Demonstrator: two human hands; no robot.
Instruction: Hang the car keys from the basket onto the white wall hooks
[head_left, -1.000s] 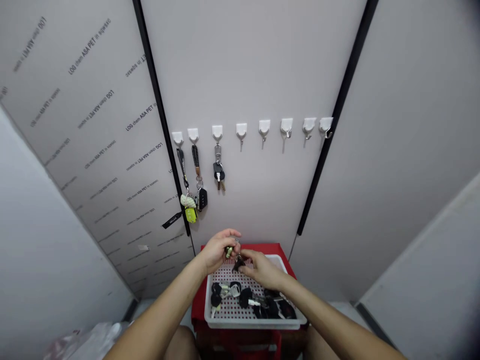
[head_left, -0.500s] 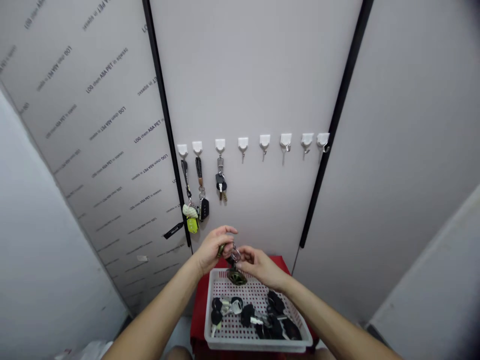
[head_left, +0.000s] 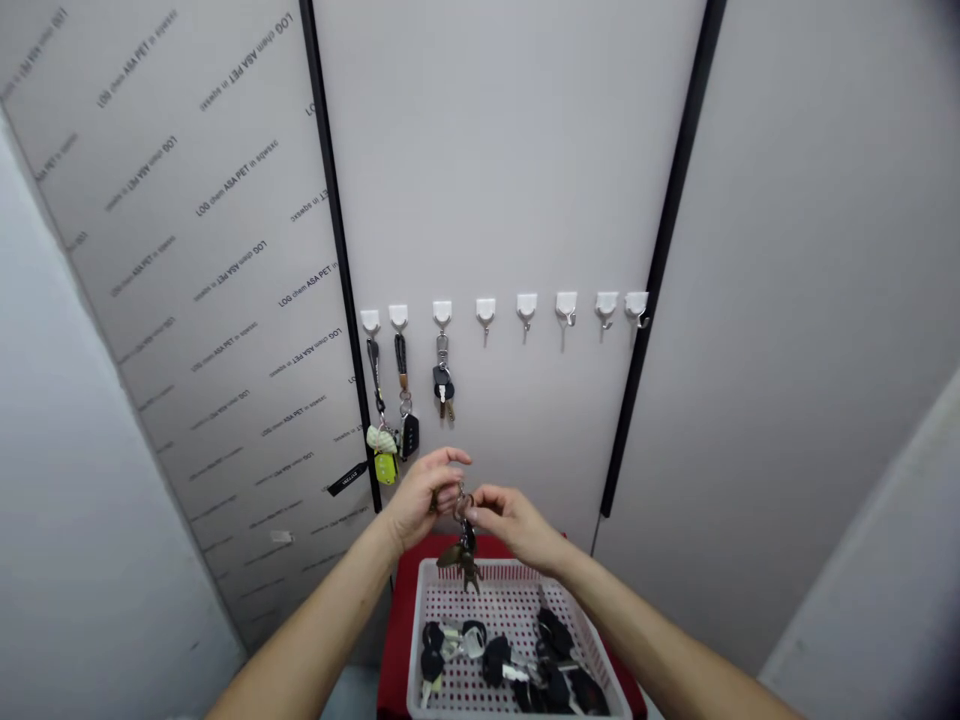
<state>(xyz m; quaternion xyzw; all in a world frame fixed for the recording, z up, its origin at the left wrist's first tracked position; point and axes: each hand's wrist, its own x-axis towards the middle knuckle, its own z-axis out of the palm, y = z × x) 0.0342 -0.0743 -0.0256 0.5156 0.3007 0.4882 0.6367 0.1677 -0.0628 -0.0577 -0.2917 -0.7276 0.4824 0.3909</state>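
Observation:
Above the back edge of a white plastic basket (head_left: 525, 571), both hands meet at a bunch of keys (head_left: 466, 560) on a metal ring. My left hand (head_left: 420, 500) is closed around the upper part of it, its forefinger stretched out. From the other side, my right hand (head_left: 514, 522) pinches the ring between thumb and fingers. Bronze-coloured and dark pieces dangle below the fingers; their exact shapes are hard to make out. In the basket lie several black-headed keys (head_left: 495, 662), loose and in bunches.
A row of white hooks (head_left: 526, 303) runs along the grey wall panel. From the leftmost three hang a yellow-green key fob (head_left: 385, 468), a black car key (head_left: 409, 437) and a small key bunch (head_left: 444, 390). The basket rests on a red surface (head_left: 401, 610).
The dangling bunch has turned, so the round bronze piece now shows as several narrow hanging pieces. Both hands keep hold near the ring. The view has shifted, putting hooks and basket lower.

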